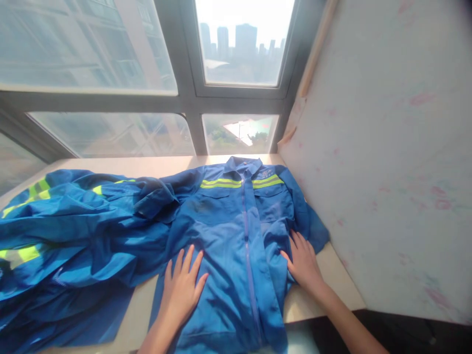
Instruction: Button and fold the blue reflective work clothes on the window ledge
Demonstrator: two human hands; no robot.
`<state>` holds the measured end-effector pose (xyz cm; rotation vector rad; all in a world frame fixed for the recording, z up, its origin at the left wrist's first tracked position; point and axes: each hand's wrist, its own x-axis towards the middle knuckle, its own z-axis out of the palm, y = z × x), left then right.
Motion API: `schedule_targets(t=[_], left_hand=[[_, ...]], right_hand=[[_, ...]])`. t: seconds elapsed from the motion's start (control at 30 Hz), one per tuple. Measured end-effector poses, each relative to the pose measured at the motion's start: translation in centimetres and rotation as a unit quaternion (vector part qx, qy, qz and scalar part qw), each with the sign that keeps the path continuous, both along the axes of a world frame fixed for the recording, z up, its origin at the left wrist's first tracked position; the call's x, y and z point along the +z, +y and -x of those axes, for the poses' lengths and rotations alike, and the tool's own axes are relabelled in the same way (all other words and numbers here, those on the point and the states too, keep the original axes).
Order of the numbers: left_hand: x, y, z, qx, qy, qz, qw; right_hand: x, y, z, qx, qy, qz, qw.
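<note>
A blue work jacket [224,255] with yellow and grey reflective bands lies front side up, its collar towards the window and its zip running down the middle. My left hand [183,282] rests flat on the jacket's left side, fingers spread. At the jacket's right edge, below the sleeve, my right hand [302,258] touches the fabric with its fingers apart. Neither hand grips anything. The jacket's left sleeve runs to a second heap of blue clothing.
Crumpled blue garments [92,231] with yellow bands cover the left of the pale surface [138,305]. A grey-framed window [184,103] stands behind. A flower-patterned wall [387,172] bounds the right side. Below the surface's front right edge it is dark.
</note>
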<state>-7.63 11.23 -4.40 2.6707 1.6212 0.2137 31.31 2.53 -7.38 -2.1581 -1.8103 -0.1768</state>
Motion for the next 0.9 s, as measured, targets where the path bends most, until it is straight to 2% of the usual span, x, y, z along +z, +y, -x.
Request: schedule_targets(t=[0.1, 0.27, 0.33, 0.43, 0.53, 0.6, 0.67, 0.77, 0.9], left_hand=[[0.1, 2.1, -0.6, 0.021, 0.016, -0.006, 1.000], [0.7, 5.2, -2.1, 0.056, 0.036, -0.021, 0.998], [1.5, 6.0, -2.8, 0.059, 0.037, -0.017, 0.997], [3.6, 6.7, -2.6, 0.055, 0.021, -0.024, 0.998], [5.6, 7.4, 0.0, 0.106, -0.006, -0.102, 0.989], [6.2, 8.0, 3.0, 0.164, -0.004, -0.145, 0.976], [6.0, 8.6, 6.2, 0.193, 0.023, -0.137, 0.971], [5.1, 9.7, 10.3, 0.180, 0.060, -0.095, 0.977], [4.6, 11.7, 13.2, 0.178, 0.035, -0.085, 0.980]], right_hand=[[0.1, 4.3, -0.7, -0.003, 0.000, 0.010, 1.000], [1.0, 10.5, -3.0, 0.041, 0.021, 0.005, 0.999], [1.1, 11.8, -3.7, 0.056, 0.033, -0.004, 0.998], [0.7, 12.1, -4.7, 0.067, 0.053, -0.021, 0.996], [-0.2, 11.1, -5.9, 0.056, 0.069, -0.045, 0.995], [-0.9, 10.3, -6.6, 0.050, 0.071, -0.059, 0.994], [-1.3, 9.7, -7.1, 0.049, 0.069, -0.066, 0.994], [-1.6, 9.1, -7.3, 0.056, 0.067, -0.069, 0.994], [-1.5, 8.4, -7.0, 0.051, 0.057, -0.066, 0.995]])
